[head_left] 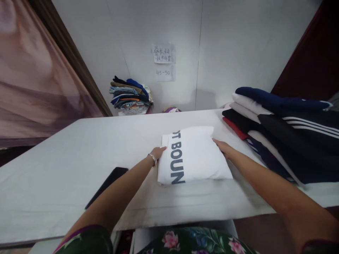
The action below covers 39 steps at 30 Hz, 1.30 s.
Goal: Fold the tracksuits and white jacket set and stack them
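A folded white garment (201, 155) lies on the white-covered table in front of me, with large dark letters running down its left part. My left hand (159, 153) grips its left edge, thumb on top and the other fingers hidden beneath; a silver bracelet circles that wrist. On the opposite side my right hand (221, 146) holds the upper right edge, its fingers partly out of sight under the fabric. The garment looks flat, with its near edge close to the table's front.
A dark flat phone-like object (107, 187) lies beside my left forearm. Stacked folded clothes (286, 137) fill the table's right side. Another clothes pile (131, 95) stands beyond the far edge by the wall. Handwritten paper signs (164, 54) hang there; a pink curtain (39, 77) is at left.
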### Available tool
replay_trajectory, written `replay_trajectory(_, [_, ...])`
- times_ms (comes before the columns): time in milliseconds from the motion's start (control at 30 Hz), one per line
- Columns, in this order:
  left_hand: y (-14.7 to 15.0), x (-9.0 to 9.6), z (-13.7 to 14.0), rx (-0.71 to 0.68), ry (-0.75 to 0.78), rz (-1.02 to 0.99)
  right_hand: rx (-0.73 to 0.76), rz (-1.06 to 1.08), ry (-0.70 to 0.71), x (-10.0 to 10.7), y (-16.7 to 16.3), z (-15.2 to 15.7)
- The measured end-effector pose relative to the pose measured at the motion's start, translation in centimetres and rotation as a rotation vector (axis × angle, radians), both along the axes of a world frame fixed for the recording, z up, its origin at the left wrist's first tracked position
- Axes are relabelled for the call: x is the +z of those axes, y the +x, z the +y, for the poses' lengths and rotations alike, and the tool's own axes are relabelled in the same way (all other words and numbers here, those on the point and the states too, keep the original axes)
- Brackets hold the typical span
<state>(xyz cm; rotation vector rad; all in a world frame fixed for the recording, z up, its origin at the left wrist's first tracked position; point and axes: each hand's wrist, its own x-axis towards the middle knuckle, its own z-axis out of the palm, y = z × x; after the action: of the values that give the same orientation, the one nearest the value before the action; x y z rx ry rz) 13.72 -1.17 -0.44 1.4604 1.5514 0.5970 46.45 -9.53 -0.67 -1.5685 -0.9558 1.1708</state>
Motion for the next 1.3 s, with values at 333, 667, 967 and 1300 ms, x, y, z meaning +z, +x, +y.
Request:
replay_trajectory(333, [3.2, 2.0, -2.2, -0.248, 0.601, 0.434, 0.02, -0.899, 0.353, 1.0, -1.5, 1.4])
replay_trajectory(667, [4.6, -2.3, -4.5, -0.452, 0.553, 0.778, 0.379, -1.183, 0.133, -2.3, -4.3, 2.9])
replay_trajectory(967, [5.0, -1.9, -4.7, -0.463, 0.516, 0.789, 0.374, -0.969, 0.097, 0.1, -3.7, 2.3])
replay_trajectory(1300, [3.3, 0.7, -5.7, -0.489, 0.459, 0.504, 0.373, -0.937, 0.569, -0.7, -1.2, -10.8])
